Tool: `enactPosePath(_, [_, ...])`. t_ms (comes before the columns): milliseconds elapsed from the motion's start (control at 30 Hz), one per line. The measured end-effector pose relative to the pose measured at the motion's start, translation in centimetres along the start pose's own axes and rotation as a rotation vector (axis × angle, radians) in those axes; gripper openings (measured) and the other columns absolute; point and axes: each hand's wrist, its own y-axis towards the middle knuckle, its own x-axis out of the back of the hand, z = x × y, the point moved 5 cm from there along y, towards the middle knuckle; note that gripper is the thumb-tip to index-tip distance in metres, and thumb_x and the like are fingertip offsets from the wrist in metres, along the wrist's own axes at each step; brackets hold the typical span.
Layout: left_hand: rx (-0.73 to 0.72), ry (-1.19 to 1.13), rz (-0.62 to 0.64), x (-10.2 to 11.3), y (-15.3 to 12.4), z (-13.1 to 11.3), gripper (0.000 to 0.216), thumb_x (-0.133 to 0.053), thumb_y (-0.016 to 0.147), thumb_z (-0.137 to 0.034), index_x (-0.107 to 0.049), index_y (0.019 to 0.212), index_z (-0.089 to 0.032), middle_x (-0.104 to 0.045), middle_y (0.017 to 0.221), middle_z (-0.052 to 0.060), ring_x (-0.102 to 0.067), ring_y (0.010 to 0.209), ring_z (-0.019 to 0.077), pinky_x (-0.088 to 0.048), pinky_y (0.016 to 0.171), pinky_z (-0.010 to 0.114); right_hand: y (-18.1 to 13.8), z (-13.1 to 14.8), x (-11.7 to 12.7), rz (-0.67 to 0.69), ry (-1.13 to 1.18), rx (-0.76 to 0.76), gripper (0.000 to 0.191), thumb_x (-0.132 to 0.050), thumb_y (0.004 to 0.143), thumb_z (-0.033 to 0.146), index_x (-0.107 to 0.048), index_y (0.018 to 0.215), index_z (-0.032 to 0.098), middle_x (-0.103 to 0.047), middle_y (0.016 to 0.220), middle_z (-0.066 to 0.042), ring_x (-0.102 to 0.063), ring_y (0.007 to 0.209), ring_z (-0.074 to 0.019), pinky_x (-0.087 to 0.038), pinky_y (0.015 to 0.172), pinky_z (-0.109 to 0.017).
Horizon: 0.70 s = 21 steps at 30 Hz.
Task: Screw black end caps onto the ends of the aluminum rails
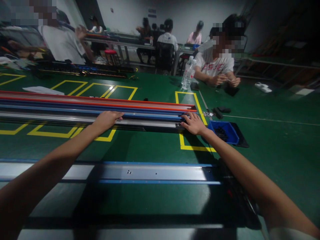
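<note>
Several long metal channel rails lie side by side across the table: an orange rail [150,103], a blue rail [152,115] and a silver rail with a black edge [150,124]. My left hand [106,120] lies over the nearer rails, its fingers closed together around an edge; the fingertips are partly hidden. At the rails' right ends, my right hand [193,123] rests with fingers apart, touching the ends of the blue and silver rails. Closer to me, a separate silver rail with blue edges [150,172] lies flat beneath my forearms.
A blue bin [223,131] of small black parts stands right of my right hand. Yellow tape outlines [185,147] mark the green table [275,150]. A plastic bottle [187,75] stands across from me. A co-worker [216,66] handles something small; another person [62,41] is at left.
</note>
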Motion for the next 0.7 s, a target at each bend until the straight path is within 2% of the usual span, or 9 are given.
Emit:
enactPosePath(433, [0.051, 0.031, -0.012, 0.9, 0.2, -0.5, 0.045, -0.046, 0.096, -0.023, -0.069, 0.136, -0.023, -0.074, 0.128, 0.009, -0.070, 0.119, 0.0335, -0.054, 0.099, 0.045, 0.5, -0.4, 0.1, 0.000, 0.008, -0.006, 0.054, -0.035, 0.103, 0.053, -0.056, 0.143, 0.023, -0.052, 0.146, -0.015, -0.048, 0.132, -0.0398, -0.039, 0.110, -0.054])
enactPosePath(700, [0.102, 0.072, -0.042, 1.1, 0.5, -0.7, 0.041, -0.049, 0.096, -0.034, -0.074, 0.127, -0.025, -0.077, 0.121, 0.010, -0.073, 0.111, 0.0322, -0.054, 0.095, 0.040, 1.0, -0.5, 0.2, -0.014, -0.010, -0.009, 0.056, -0.032, 0.104, 0.055, -0.058, 0.141, 0.022, -0.052, 0.142, -0.016, -0.048, 0.128, -0.0402, -0.039, 0.108, -0.055])
